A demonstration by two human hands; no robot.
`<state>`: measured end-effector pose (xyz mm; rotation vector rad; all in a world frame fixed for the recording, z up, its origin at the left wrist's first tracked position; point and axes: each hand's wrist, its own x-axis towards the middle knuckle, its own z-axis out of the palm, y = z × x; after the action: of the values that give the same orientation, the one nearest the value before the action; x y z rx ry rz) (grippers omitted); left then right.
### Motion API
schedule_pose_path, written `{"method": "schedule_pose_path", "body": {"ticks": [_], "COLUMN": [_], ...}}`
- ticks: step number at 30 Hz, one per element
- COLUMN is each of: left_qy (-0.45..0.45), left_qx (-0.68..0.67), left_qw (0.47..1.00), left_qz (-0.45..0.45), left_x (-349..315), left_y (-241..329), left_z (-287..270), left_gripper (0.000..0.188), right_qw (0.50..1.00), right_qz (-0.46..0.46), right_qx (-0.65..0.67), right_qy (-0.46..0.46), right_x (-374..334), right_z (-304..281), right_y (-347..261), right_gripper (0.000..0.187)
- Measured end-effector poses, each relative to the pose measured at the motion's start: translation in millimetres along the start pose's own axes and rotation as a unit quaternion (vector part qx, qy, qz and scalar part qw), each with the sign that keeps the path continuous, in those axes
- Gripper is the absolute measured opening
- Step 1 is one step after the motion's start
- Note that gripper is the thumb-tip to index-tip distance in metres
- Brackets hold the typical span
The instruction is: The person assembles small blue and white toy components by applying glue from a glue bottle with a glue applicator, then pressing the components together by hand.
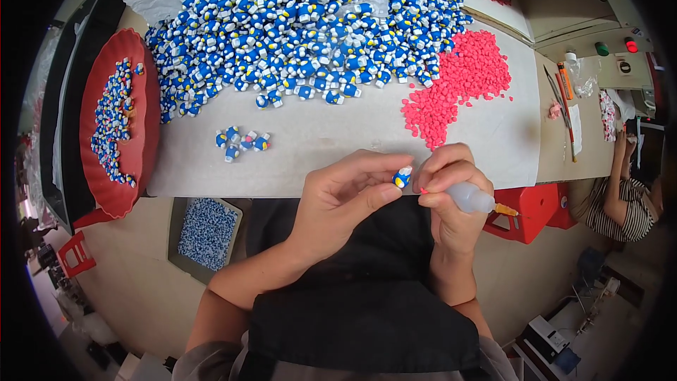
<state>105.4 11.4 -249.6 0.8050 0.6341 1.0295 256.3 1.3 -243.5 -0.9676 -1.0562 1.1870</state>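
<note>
Between the thumb and fingertips of my left hand [345,194] is a small blue, white and yellow figurine [402,177], held above the table's front edge. Close to its right, my right hand [453,201] pinches a tiny pink piece [424,190] with thumb and forefinger. The same hand keeps a translucent squeeze bottle [471,198] in its curled fingers, its thin amber nozzle pointing right. Beyond my hands lies a pile of flat pink pieces [476,67]. Several figurines [242,142] form a small group left of my left hand; some show a spot of pink.
A huge heap of similar figurines [296,28] covers the back of the table [338,127]. On the left, a red scalloped basin [144,148] holds more. Below stands a bin [180,257] of blue-white pieces. Brushes [568,116] lie right, near a red stool [532,215] and another person [624,204].
</note>
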Motion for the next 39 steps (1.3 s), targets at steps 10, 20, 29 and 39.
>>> {"method": "schedule_pose_path", "body": {"ticks": [10,20,29,39], "left_qy": [-0.055,-0.026,-0.027,0.027], "left_qx": [0.114,-0.241,-0.306,-0.237], "left_qw": [0.992,0.956,0.933,0.960], "left_qz": [0.020,-0.163,-0.187,-0.143], "left_x": [-0.2,-3.2,-8.1,-16.1], "left_y": [7.6,-2.2,-11.5,3.8], "left_z": [-5.9,-3.1,-0.8,1.8], "left_gripper": [0.027,0.030,0.028,0.029], "right_qw": [0.996,0.974,0.906,0.938], "right_qz": [-0.018,-0.092,-0.240,-0.177], "right_qx": [-0.071,-0.205,-0.345,-0.298], "right_qy": [-0.052,-0.033,-0.044,-0.022], "right_x": [1.5,-4.2,-5.2,-13.7], "right_z": [-2.3,6.9,4.0,21.3], "right_y": [4.1,-1.5,6.3,5.1], "right_gripper": [0.016,0.027,0.027,0.032]}}
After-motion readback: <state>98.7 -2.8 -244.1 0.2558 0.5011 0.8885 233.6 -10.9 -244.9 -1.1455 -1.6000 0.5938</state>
